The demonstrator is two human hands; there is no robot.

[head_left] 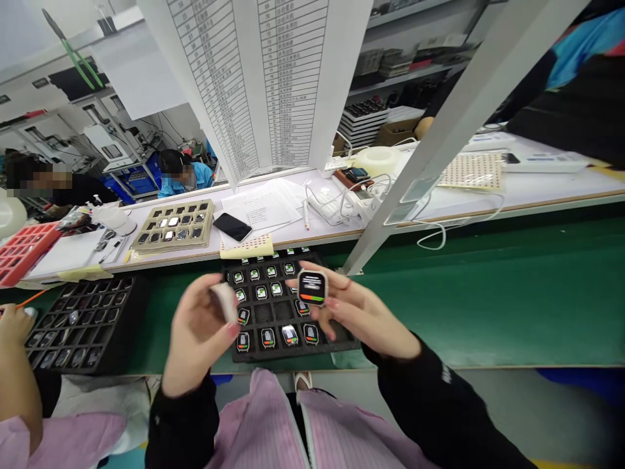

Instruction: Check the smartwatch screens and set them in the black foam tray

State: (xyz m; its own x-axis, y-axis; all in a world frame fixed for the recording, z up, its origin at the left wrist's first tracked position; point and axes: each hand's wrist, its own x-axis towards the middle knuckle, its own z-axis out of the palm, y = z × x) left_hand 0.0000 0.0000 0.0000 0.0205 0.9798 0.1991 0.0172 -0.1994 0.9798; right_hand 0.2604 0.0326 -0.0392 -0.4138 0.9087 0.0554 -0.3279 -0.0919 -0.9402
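My right hand (359, 311) holds a small square smartwatch body (312, 288) by its edges, its lit screen showing white, red and green bars. My left hand (198, 332) grips a pale, whitish piece (226, 301) between thumb and fingers, a little left of the watch. Both hands hover above a black compartment tray (254, 355) on the green belt, which holds several more watch bodies with lit screens and a few empty cells.
A second black tray (105, 352) lies at the left, beside another person's hand (12, 322) holding an orange stick. On the white shelf behind are a beige tray of watches (174, 225), a phone (232, 227), papers, cables and a slanted metal post (439, 137).
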